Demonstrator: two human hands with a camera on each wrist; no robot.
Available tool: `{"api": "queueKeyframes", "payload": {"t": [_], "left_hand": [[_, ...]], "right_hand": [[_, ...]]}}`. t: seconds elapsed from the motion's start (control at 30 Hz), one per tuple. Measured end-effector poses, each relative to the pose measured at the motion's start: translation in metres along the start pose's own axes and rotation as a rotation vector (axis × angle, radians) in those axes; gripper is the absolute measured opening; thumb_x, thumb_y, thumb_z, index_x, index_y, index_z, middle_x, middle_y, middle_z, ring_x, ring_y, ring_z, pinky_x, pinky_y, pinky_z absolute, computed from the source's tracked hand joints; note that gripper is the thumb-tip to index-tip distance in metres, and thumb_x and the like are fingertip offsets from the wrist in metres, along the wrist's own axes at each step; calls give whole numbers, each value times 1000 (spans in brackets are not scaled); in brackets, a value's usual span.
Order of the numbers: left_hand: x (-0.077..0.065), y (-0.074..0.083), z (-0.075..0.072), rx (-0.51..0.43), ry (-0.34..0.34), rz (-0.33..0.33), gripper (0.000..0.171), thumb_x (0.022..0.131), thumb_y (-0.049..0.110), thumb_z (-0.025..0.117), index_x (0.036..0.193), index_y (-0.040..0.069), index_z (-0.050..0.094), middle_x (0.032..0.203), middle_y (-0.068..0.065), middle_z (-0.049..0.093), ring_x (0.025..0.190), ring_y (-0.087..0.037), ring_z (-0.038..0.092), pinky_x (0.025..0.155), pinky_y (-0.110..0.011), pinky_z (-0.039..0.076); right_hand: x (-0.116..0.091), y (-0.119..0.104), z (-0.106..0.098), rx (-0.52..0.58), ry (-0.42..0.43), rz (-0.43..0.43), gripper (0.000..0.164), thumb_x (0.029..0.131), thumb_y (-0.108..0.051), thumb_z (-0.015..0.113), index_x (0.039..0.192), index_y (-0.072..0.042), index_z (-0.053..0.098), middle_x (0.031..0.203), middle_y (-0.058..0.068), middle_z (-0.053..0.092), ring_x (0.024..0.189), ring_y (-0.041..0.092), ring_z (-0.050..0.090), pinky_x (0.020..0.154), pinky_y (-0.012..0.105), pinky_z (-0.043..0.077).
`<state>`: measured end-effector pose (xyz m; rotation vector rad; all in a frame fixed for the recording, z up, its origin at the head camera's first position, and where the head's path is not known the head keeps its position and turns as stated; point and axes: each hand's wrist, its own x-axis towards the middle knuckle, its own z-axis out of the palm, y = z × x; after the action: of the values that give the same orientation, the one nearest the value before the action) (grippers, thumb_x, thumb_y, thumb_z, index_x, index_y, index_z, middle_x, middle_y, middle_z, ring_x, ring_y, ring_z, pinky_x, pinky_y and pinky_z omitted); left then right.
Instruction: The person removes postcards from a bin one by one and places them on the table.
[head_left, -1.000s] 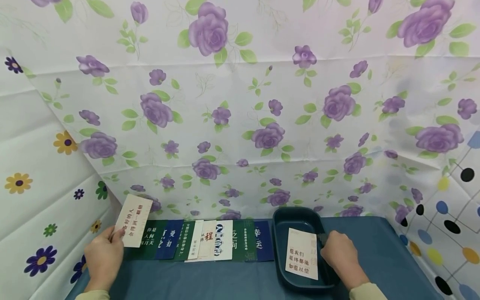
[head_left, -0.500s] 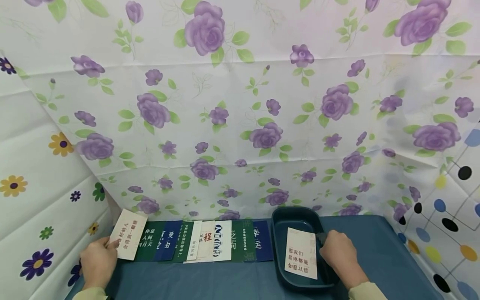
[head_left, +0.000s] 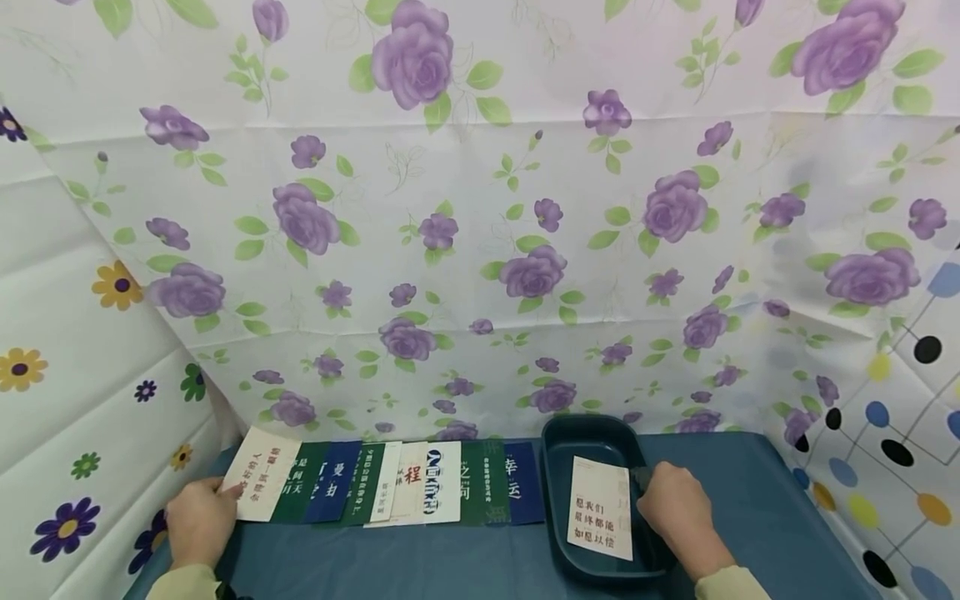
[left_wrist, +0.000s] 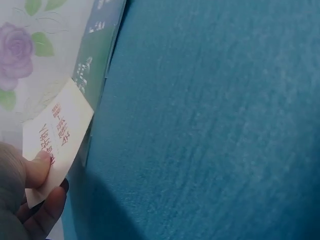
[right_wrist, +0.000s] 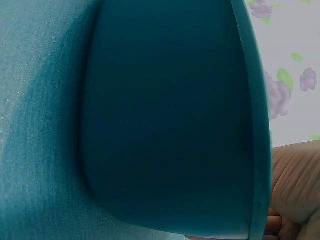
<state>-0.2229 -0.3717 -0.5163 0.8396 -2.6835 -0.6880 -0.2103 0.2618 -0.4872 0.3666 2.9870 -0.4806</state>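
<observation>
My left hand (head_left: 198, 521) pinches a cream card with red Chinese writing (head_left: 258, 475) by its lower left edge. In the left wrist view the thumb lies on the card's face (left_wrist: 67, 122) and fingers are behind it. This card overlaps the dark green card (head_left: 296, 487) at the left end of an overlapping row. My right hand (head_left: 678, 508) grips the right rim of a dark teal tray (head_left: 555, 500), fingers curled at its edge. Inside the tray lies another cream card with writing (head_left: 600, 508). The right wrist view shows mostly the tray's outer wall (right_wrist: 170, 120).
Along the back of the blue-covered table (head_left: 390, 562) the row holds several cards, including a white card (head_left: 442, 483) and a blue card (head_left: 525, 483) nearest the tray. A flowered cloth (head_left: 465, 275) hangs behind; patterned cloths flank both sides.
My left hand has lowered the cream card, moving down and slightly left, then back right until it overlaps the row's left end. The right hand stays at the tray's rim.
</observation>
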Motion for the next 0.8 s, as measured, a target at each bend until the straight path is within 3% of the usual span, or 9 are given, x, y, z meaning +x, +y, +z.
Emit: {"api": "queueKeyframes", "payload": {"t": [0.2,0.4,0.63,0.8], "left_hand": [[2,-4,11,54,-15,0,39,86,16,63,111,-13,56,109,-29,55,94,-43,54,77,-53,42],[6,-3,24,70,0,-72,40,85,15,64,113,-12,55,108,-29,56,92,-40,55,78,-52,42],[1,-2,22,-2,24,-47,38,82,15,66,105,-15,58,98,-29,58,82,-37,56,73,-52,43],[-4,-2,21,-25,26,-48,38,82,15,67,104,-14,59,98,-29,58,84,-38,55,74,-53,43]], "right_hand": [[1,1,2,7,-10,9,13,77,-12,65,83,-2,59,67,7,50,57,21,48,47,35,37],[1,0,0,-3,-13,12,14,78,-13,65,83,-2,60,68,8,51,56,21,48,47,35,37],[3,0,0,-4,-17,25,17,77,-14,67,86,-1,60,70,9,52,57,22,48,47,35,38],[2,-1,1,-7,-15,24,18,77,-14,66,87,0,60,70,9,52,58,21,48,47,35,38]]}}
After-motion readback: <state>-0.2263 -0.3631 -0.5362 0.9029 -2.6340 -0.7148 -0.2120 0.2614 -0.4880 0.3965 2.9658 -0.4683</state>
